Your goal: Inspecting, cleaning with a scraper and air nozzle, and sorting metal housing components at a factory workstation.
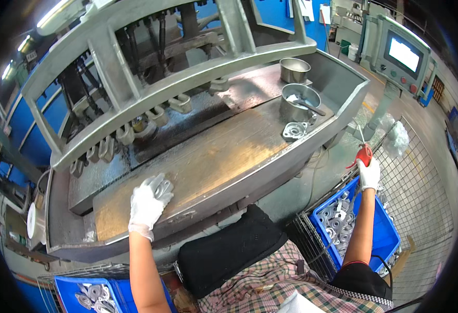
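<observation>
My left hand (149, 203), in a white glove, rests palm down on the near left of the long worn bench plate (208, 159). Its fingers spread forward over the surface; their tips look grey, and I see no separate part beneath them. Out to the right, my right hand (369, 173), also gloved, is closed around a red grip-like thing (363, 155). A thin pale line runs up from that red thing; its exact kind is unclear. Below my right forearm stands a blue crate (390, 237) with grey metal castings (338, 221).
A grey machine frame (187, 78) with a row of clamps spans the bench. Two metal pots (294, 70) and a casting (294, 131) stand at its right end. A control panel (403, 55), wire mesh (422, 182) and another blue crate (122, 292) surround me.
</observation>
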A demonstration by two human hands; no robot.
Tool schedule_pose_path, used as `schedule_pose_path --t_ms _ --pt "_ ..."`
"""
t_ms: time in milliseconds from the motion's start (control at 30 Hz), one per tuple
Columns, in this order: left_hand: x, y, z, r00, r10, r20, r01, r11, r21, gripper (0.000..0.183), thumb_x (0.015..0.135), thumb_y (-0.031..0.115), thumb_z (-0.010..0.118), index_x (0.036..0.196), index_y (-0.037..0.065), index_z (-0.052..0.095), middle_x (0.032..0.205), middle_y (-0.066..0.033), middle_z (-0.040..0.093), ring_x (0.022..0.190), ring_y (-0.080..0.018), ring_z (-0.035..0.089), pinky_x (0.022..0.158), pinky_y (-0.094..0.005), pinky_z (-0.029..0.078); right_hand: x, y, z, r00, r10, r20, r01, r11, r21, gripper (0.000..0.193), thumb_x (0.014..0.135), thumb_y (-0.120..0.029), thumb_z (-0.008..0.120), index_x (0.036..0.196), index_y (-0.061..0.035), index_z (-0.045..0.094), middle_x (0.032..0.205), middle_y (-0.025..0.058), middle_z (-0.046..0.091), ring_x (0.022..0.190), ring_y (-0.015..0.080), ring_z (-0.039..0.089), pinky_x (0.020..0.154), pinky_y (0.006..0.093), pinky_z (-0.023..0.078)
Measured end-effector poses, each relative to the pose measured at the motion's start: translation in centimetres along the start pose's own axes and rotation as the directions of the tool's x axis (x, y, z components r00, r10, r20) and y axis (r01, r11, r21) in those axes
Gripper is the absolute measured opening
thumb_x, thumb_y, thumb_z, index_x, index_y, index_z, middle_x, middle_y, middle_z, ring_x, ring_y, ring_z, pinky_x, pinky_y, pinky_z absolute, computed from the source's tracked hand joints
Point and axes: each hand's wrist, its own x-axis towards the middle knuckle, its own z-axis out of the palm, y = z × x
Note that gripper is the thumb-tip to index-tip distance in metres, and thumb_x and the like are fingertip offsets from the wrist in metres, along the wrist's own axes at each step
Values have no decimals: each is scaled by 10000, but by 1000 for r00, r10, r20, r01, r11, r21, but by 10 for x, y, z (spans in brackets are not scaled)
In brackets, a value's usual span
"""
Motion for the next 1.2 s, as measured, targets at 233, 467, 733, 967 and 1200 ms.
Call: schedule_pose_path --t_ms 233,467,733,967,1200 --pt "9 22 -35 918 107 -383 -181 970 -162 594 768 160 793 1315 7 618 1207 -258 657 1083 -405 651 991 -440 504 5 -79 -6 820 -406 -404 412 908 -77 455 803 -237 774 1211 -70 663 1156 161 685 1065 358 639 960 431 488" --pt "10 13 15 997 33 -73 -31 999 41 630 809 362 764 1376 138 606 1379 -156 598 1224 -388 568 1054 -467 452 37 -179 48 865 -501 22 463 815 349 487 823 -191 732 1297 -121 642 1154 138 695 1065 319 642 953 389 493" --pt "9 9 17 997 15 -78 -11 999 51 643 792 347 781 1372 132 608 1390 -152 589 1220 -390 565 1050 -472 452 61 -210 39 904 -426 23 356 781 513 236 915 -183 659 1119 -81 721 1028 120 726 965 253 691 881 347 518" --pt "9 11 16 997 27 -76 -24 999 44 647 791 343 784 1374 126 605 1395 -143 586 1228 -386 558 1054 -467 448 82 -216 48 943 -318 100 283 922 265 294 927 -346 620 1049 -95 715 1043 138 717 990 323 677 867 385 516" --pt "8 9 18 998 -2 -65 4 1000 29 658 794 372 778 1380 131 603 1404 -136 582 1238 -377 551 1051 -462 448 78 -229 42 949 -314 10 280 859 428 243 930 -275 642 1067 -90 720 1003 122 724 938 268 687 848 345 518"
